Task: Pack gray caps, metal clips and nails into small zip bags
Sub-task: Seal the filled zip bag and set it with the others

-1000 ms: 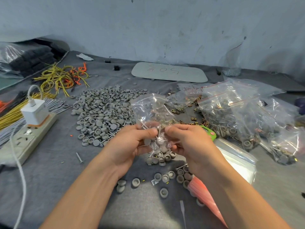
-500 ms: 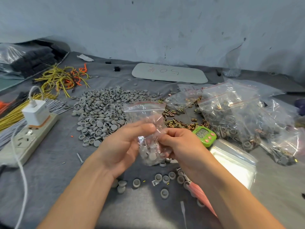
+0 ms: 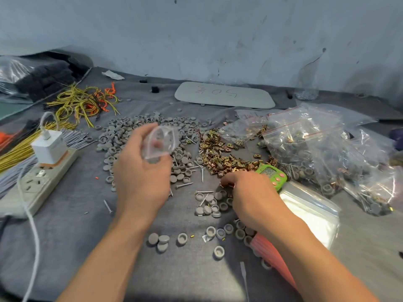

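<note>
The left hand [image 3: 141, 182] held a clear bag [image 3: 160, 142] up over the heap of caps [image 3: 128, 136] in the middle of the desk [image 3: 87, 247], thumb and fingers pinching its sides. The right hand [image 3: 250, 192] lay low beside the green timer [image 3: 271, 175], fingers curled into the near fringe of the clips [image 3: 220, 153], though I couldn't tell whether they had pinched any. Loose nails [image 3: 184, 185] lay between the hands, and filled bags [image 3: 305, 149] crowded the right edge.

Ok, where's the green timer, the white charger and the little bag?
green timer [image 3: 272, 175]: head view, middle of its face, just below the screen.
white charger [image 3: 49, 147]: head view, its front side.
little bag [image 3: 161, 141]: head view, its clear middle, held up by the left hand [image 3: 141, 179].
</note>
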{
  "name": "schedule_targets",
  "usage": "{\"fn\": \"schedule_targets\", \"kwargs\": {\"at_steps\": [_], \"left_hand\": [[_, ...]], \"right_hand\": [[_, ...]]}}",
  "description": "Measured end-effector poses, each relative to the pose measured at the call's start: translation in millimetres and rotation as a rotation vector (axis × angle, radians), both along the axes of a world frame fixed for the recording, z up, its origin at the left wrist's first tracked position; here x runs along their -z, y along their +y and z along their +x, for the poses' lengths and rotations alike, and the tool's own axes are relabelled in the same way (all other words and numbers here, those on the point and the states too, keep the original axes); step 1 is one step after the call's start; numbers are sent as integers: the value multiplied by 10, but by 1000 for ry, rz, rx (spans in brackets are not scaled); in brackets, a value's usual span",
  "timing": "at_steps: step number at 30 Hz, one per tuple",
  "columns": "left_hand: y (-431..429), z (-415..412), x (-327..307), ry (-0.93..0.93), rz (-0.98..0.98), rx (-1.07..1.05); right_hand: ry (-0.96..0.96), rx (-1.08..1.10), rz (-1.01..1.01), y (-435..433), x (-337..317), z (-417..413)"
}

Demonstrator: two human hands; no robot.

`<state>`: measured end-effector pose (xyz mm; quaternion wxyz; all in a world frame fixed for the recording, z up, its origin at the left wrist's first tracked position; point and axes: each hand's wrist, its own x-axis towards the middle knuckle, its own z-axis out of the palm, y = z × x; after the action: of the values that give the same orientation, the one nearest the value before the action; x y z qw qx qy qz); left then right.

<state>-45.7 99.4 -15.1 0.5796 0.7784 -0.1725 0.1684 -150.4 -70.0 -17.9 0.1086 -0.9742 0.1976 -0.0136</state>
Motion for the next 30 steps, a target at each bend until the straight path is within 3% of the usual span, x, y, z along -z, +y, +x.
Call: {"fn": "schedule_targets", "kwargs": {"at_steps": [4,8,17,21,30], "left_hand": [[-103,-40,183,26,512,34],[-151,-55,223,94,651,173],[-206,-121,213,-15,703,288],[-207,-119,215,-51,698,276],[-208,-133,222,-107,687,261]], "right_hand": [[-10,30,52,5,-49,19],[33,35,49,51,-92,40],[87,-36,-47,66,-126,11],[9,-50,-83,92,-138,-21],[-274,104,226,99,-87,35]]}}
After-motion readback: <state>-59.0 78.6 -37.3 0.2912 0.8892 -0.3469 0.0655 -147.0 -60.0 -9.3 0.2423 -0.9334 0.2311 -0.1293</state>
